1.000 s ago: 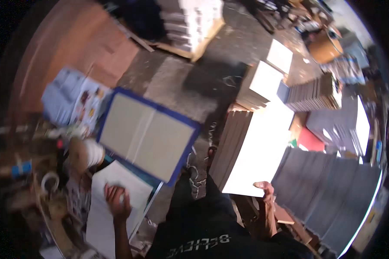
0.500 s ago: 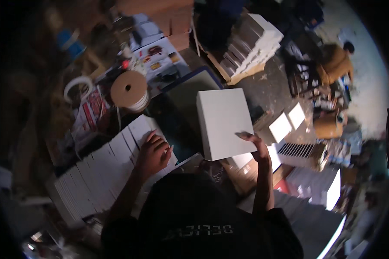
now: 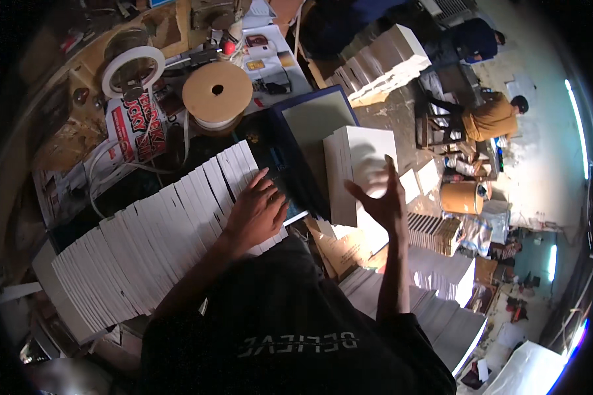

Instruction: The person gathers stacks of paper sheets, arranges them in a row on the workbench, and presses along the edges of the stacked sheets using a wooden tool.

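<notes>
A long row of white paper blocks [image 3: 153,240], like unbound books packed side by side, crosses the bench on the left. My left hand [image 3: 259,212] lies over the row's right end, its fingers bent but apart across the block edges. To the right, a thick white paper block [image 3: 341,178] stands upright, with several layers showing along its left side. My right hand [image 3: 387,201] is beside its right face, thumb and fingers spread wide. The fingers are slightly blurred and hold nothing; whether they touch the block I cannot tell.
A cardboard-sided spool [image 3: 217,96] and a white tape ring [image 3: 133,72] are beyond the row. A blue-edged board [image 3: 316,125] lies behind the block. More paper stacks [image 3: 435,316] stand at my right. Two people sit farther off, one in a brown top [image 3: 491,118].
My right hand has let go of the white paper block and its fingers have spread. My left hand stays on the row's right end. The whole view has shifted.
</notes>
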`<state>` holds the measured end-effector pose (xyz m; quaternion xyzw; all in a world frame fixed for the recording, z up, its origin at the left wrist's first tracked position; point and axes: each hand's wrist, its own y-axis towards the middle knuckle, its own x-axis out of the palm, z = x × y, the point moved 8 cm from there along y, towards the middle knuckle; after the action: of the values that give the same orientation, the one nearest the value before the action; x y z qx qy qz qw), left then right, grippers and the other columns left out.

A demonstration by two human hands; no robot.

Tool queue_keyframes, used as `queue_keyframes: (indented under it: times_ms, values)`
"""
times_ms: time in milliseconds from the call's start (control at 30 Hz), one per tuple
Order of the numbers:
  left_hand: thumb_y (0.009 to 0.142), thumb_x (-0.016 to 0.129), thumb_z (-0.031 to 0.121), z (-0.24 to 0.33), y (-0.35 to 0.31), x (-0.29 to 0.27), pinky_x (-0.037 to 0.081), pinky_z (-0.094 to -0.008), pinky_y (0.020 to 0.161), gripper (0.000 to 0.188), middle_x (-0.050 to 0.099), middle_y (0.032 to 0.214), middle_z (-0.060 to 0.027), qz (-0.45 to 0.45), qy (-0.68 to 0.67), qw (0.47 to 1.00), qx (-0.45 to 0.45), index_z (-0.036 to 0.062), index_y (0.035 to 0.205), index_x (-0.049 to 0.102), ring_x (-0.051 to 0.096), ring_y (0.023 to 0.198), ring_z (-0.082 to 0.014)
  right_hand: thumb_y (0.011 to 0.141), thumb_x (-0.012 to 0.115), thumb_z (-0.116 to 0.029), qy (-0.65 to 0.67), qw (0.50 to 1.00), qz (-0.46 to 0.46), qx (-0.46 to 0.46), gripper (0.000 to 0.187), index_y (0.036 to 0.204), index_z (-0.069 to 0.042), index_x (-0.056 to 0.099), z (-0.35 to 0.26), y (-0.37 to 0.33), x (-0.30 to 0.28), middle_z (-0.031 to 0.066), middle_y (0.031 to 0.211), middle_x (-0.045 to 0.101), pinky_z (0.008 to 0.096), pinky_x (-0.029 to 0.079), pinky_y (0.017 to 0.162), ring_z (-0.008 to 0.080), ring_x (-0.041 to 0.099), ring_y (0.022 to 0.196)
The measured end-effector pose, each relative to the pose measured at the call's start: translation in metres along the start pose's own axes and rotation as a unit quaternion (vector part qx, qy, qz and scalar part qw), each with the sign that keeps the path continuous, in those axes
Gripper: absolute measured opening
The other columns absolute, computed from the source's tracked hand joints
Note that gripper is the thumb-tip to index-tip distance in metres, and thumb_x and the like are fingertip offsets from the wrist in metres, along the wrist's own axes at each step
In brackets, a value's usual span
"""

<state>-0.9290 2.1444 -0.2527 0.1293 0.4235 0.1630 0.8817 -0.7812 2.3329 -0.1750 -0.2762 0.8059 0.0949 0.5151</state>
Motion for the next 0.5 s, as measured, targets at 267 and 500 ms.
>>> queue_keyframes:
  times_ms: [267, 500]
  values:
    - [0.085, 0.063, 0.015, 0.0, 0.007, -0.005, 0.032, -0.0457, 0.114, 0.015, 0.064, 0.081, -0.0149, 0.012, 0.03, 0.999, -0.008, 0.0004, 0.081, 0.064, 0.061, 0.092, -0.0285, 0.061, 0.088, -0.054, -0.136, 0.987, 0.052, -0.062, 0.105, 0.136, 0.003, 0.04, 0.001, 0.009, 0.002, 0.0229, 0.105, 0.067, 0.0456, 0.057, 0.08, 0.0384, 0.068, 0.096]
    - [0.085, 0.064, 0.015, 0.002, 0.008, -0.001, 0.03, -0.0444, 0.116, 0.015, 0.065, 0.081, -0.0148, -0.01, 0.042, 0.999, -0.01, 0.0004, 0.081, 0.065, 0.061, 0.092, -0.0272, 0.065, 0.083, -0.057, -0.139, 0.986, 0.055, -0.068, 0.097, 0.132, 0.001, 0.042, -0.003, 0.005, 0.001, 0.0216, 0.103, 0.066, 0.0472, 0.054, 0.08, 0.0387, 0.068, 0.091]
